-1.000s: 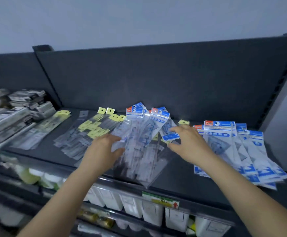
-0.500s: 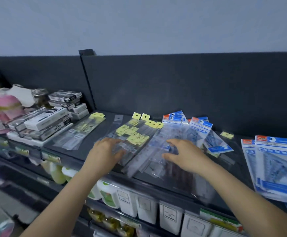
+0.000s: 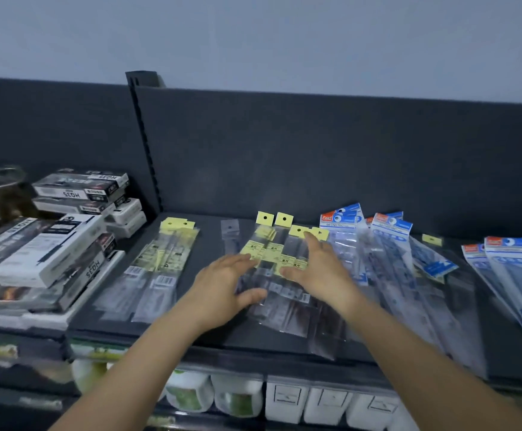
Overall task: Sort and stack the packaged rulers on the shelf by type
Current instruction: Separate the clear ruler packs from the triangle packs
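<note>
Our left hand (image 3: 222,284) and right hand (image 3: 318,272), fingers spread and released, rest on the yellow-tagged ruler packets (image 3: 272,251); the blue-headed packets (image 3: 390,241) fan out at three o'clock.

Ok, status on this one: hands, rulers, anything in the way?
Both open: left hand and right hand spread over the yellow-tag ruler packs. Pile loose, not yet stacked. Blue-header packs fanned close on its right.

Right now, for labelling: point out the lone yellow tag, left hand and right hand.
lone yellow tag (image 3: 431,240): head view, tag's middle.
left hand (image 3: 224,283): head view, back of hand.
right hand (image 3: 318,269): head view, back of hand.
</note>
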